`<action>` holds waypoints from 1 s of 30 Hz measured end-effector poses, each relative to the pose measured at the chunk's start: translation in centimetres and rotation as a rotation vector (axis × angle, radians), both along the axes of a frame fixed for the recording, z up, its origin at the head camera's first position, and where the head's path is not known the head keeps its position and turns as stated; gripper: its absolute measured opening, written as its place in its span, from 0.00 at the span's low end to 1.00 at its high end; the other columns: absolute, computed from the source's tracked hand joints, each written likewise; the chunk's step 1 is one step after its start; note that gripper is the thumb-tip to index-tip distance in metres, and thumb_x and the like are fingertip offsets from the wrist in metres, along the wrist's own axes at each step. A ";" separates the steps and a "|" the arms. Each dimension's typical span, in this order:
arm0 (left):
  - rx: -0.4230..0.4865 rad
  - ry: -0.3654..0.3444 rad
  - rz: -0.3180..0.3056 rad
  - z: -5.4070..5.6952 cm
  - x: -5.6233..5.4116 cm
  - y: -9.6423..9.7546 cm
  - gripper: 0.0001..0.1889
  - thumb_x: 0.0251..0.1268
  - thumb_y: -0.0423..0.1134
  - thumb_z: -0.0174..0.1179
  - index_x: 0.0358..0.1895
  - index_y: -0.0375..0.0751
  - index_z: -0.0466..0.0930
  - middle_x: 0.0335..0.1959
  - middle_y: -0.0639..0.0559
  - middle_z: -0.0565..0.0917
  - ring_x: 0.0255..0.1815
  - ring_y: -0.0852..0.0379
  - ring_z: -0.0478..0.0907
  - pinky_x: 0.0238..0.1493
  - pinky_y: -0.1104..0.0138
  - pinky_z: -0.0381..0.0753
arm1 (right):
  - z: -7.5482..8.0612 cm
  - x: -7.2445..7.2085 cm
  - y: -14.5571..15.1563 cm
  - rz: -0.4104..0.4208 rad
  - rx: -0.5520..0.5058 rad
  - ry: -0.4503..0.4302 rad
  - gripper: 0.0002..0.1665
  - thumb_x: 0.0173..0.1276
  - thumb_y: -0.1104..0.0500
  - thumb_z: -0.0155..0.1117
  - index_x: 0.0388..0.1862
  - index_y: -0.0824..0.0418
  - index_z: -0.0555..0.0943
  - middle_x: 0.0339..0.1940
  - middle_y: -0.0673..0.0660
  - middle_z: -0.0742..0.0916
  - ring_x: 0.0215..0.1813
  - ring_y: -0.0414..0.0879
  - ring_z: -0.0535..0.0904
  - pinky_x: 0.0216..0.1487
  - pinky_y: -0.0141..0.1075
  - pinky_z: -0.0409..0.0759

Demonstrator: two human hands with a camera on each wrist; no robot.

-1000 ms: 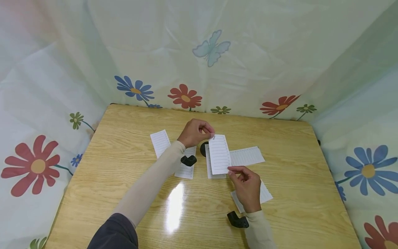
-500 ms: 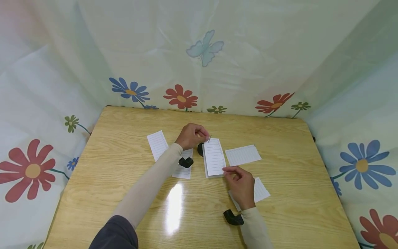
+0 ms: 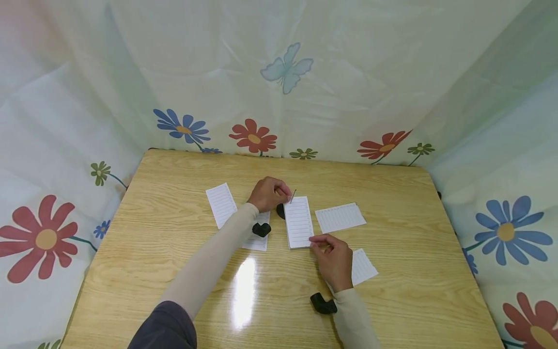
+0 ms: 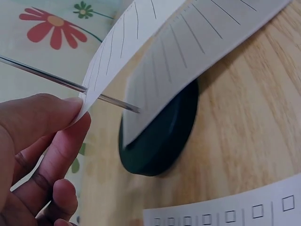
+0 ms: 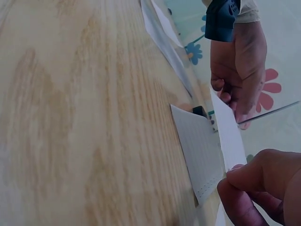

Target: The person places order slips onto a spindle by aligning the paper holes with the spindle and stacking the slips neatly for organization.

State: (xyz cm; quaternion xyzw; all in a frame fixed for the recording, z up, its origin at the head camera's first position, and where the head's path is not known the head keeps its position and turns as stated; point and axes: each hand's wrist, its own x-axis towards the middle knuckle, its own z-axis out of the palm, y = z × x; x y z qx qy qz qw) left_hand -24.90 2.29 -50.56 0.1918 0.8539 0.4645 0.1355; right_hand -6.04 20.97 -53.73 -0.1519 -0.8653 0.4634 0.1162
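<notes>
A lined white paper slip (image 3: pixel 299 223) hangs between my hands, pierced near its top corner by a thin metal spike (image 4: pixel 47 74). My left hand (image 3: pixel 268 194) pinches that corner between thumb and forefinger, right beside the spike. My right hand (image 3: pixel 334 259) pinches the slip's lower right corner. Below it, another lined slip (image 4: pixel 169 61) sits lower on the same spike, just over the round black base (image 4: pixel 160 141). In the right wrist view the held slip stands apart from the lower slip (image 5: pixel 200 146).
Lined slips lie around on the wooden table (image 3: pixel 174 271): one at the left (image 3: pixel 221 204), one under my left wrist (image 3: pixel 257 240), one at the right (image 3: pixel 341 217) and one partly behind my right hand (image 3: pixel 364 268). A flowered curtain (image 3: pixel 348 82) borders the table's back and sides.
The held slip has moved down along the spike, closer over the lower slip; the spike's tip now sticks out farther above it. Both hands have lowered with it.
</notes>
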 end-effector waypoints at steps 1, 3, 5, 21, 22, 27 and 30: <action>-0.004 -0.001 -0.001 -0.1 0.0 0.0 0.03 0.66 0.35 0.73 0.40 0.43 0.92 0.31 0.53 0.88 0.35 0.58 0.81 0.37 0.69 0.75 | -0.1 0.0 0.0 -0.001 0.007 -0.004 0.07 0.65 0.65 0.76 0.35 0.52 0.93 0.30 0.53 0.92 0.18 0.39 0.69 0.20 0.31 0.65; -0.014 -0.004 0.001 -0.4 0.0 0.1 0.03 0.66 0.35 0.73 0.40 0.43 0.92 0.30 0.54 0.88 0.34 0.58 0.81 0.37 0.69 0.75 | -0.3 0.0 0.0 -0.003 0.020 -0.014 0.07 0.65 0.64 0.76 0.35 0.51 0.93 0.30 0.53 0.92 0.17 0.39 0.69 0.20 0.32 0.65; -0.024 -0.003 0.001 -0.7 0.0 0.1 0.02 0.66 0.35 0.73 0.40 0.43 0.92 0.30 0.54 0.88 0.33 0.58 0.81 0.37 0.69 0.76 | -0.5 -0.1 0.0 -0.003 0.035 -0.022 0.07 0.65 0.64 0.76 0.35 0.50 0.93 0.30 0.52 0.92 0.17 0.40 0.70 0.20 0.32 0.65; -0.123 0.038 -0.006 -1.5 0.0 0.6 0.02 0.67 0.38 0.74 0.39 0.46 0.93 0.30 0.54 0.90 0.32 0.60 0.82 0.38 0.68 0.76 | -0.6 -0.2 -0.2 0.011 0.112 -0.102 0.06 0.64 0.62 0.74 0.35 0.50 0.93 0.30 0.50 0.92 0.21 0.41 0.74 0.24 0.35 0.68; -0.127 0.042 -0.006 -1.5 0.0 0.6 0.02 0.67 0.38 0.74 0.39 0.46 0.93 0.30 0.54 0.90 0.32 0.60 0.82 0.38 0.68 0.76 | -0.5 -0.3 -0.2 0.013 0.115 -0.104 0.06 0.64 0.62 0.75 0.35 0.51 0.93 0.30 0.50 0.92 0.21 0.42 0.74 0.24 0.35 0.68; -0.142 0.056 0.001 -1.6 0.0 0.6 0.02 0.66 0.39 0.75 0.38 0.46 0.93 0.29 0.55 0.89 0.33 0.60 0.82 0.39 0.68 0.76 | -0.5 -0.5 -0.2 0.013 0.124 -0.126 0.05 0.63 0.61 0.75 0.35 0.51 0.93 0.29 0.50 0.92 0.23 0.43 0.75 0.26 0.36 0.68; -0.153 0.067 0.005 -1.6 0.0 0.7 0.03 0.66 0.39 0.75 0.37 0.46 0.93 0.28 0.56 0.89 0.32 0.60 0.81 0.38 0.68 0.75 | -0.4 -0.6 -0.3 0.009 0.136 -0.140 0.05 0.63 0.61 0.74 0.35 0.51 0.92 0.28 0.49 0.92 0.25 0.43 0.76 0.28 0.37 0.69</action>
